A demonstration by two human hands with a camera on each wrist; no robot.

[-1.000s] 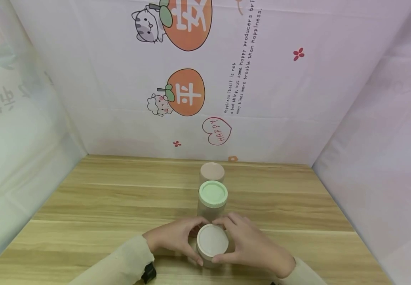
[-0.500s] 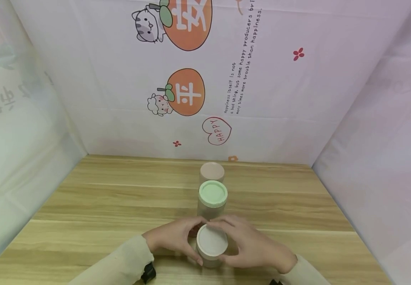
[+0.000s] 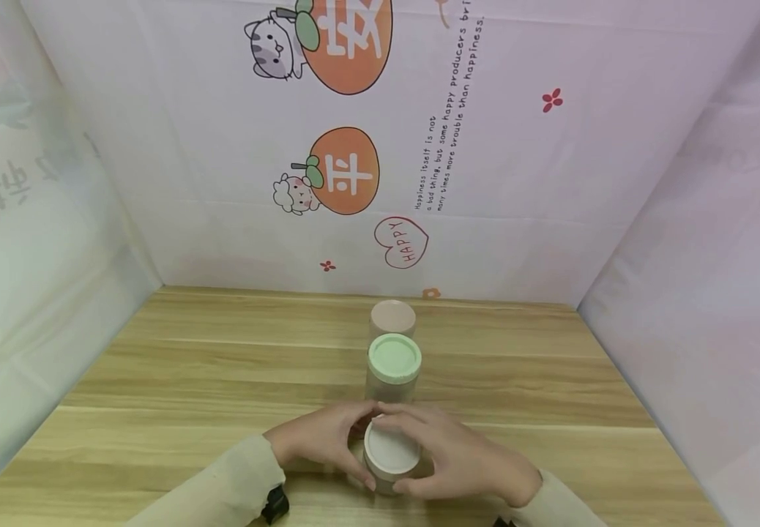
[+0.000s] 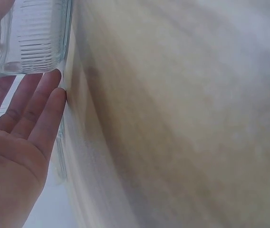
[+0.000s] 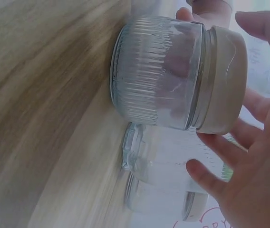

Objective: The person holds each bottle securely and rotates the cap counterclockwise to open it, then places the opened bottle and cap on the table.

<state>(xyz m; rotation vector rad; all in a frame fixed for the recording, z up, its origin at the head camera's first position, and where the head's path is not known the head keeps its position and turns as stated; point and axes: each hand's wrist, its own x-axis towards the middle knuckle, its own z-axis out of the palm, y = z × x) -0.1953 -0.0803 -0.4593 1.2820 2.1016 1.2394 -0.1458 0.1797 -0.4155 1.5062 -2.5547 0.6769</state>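
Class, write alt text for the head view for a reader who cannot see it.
Both hands, left hand and right hand, grip a white-lidded glass jar on a wooden table. Behind it stand a green-lidded jar and a pink-lidded jar, in line.

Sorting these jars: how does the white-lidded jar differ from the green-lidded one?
The white-lidded ribbed glass jar stands nearest, gripped by the left hand and right hand; the green-lidded glass jar stands behind it, untouched, and looks taller. Both are clear glass, upright, lidded.
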